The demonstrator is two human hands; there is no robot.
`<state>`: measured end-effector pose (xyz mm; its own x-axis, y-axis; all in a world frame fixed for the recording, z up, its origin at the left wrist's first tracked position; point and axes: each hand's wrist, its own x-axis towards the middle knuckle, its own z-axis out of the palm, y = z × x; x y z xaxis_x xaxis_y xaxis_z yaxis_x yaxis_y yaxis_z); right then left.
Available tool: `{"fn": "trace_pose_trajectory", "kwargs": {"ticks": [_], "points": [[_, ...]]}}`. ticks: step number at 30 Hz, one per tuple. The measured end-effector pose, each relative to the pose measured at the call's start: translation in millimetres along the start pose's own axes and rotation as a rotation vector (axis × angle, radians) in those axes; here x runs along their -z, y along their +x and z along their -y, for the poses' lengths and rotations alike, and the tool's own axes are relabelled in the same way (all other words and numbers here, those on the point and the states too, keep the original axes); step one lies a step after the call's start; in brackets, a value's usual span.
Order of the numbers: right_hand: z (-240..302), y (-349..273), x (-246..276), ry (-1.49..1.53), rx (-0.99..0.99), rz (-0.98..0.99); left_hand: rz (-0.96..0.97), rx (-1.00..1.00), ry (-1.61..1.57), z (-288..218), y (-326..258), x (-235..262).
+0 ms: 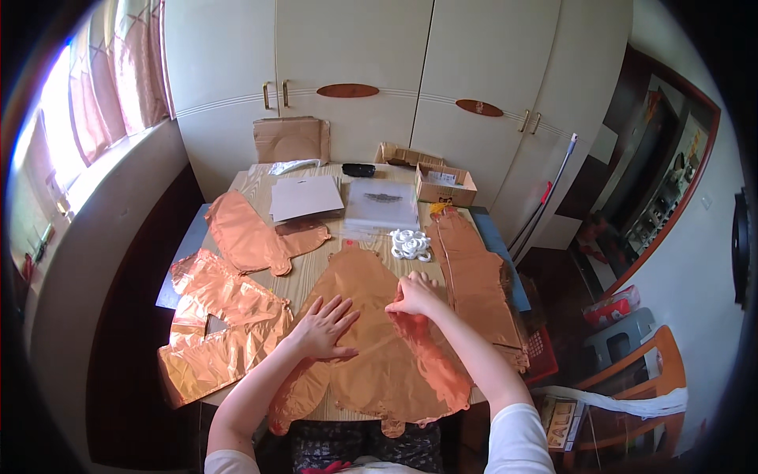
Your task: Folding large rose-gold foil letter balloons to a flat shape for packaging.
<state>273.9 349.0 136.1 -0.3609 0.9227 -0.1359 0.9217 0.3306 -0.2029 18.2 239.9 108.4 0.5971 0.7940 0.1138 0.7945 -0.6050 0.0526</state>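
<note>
Crumpled rose-gold foil balloon pieces [225, 324]: laid along the left edge of the light wooden table [254, 183], partly overhanging it. A further flat rose-gold foil balloon [251, 235] is placed behind them, toward the far left corner.

White paper sheets [306, 197]: stacked near the far edge, with a stack of clear plastic bags [383, 204] just to their right.

Left hand [322, 326]: laid flat with fingers spread wide, palm pressed on the large rose-gold foil balloon [367, 347]; nothing is gripped.

Large rose-gold foil balloon: spread deflated over the near middle of the table, its lower end hanging past the near edge.

Right hand [416, 296]: fingers drawn together, a fold of the same balloon pinched at its upper right.

Coil of white ribbon [410, 244]: set beyond the right hand.

Small open cardboard box [445, 186]: at the far right corner.

Long rose-gold foil balloon strip [476, 280]: laid along the right edge.
</note>
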Motion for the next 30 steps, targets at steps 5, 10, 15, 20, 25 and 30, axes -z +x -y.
{"fn": "trace_pose_trajectory", "kwargs": {"ticks": [5,10,15,20,25,30], "points": [[-15.9,13.2,-2.9,0.141,-0.048,0.114,0.001,0.006,0.004,-0.6,2.0,0.3],[-14.1,-26.2,38.9,0.765,-0.02,0.478,-0.006,0.016,0.01,2.9,-1.2,-5.4],[-38.5,-52.2,17.6,0.532,0.36,0.503,-0.011,0.022,-0.003,1.3,-2.8,-1.9],[-38.6,-56.7,-27.0,0.222,0.625,-0.051,-0.03,0.013,-0.001,2.1,-1.7,-4.2],[-27.1,-57.6,-39.3,0.212,0.664,-0.23,-0.037,0.012,0.0,2.6,-1.3,-5.4],[-22.2,-55.9,-42.4,0.213,0.693,-0.287,-0.057,0.003,-0.013,2.9,-0.8,-5.5]]}}
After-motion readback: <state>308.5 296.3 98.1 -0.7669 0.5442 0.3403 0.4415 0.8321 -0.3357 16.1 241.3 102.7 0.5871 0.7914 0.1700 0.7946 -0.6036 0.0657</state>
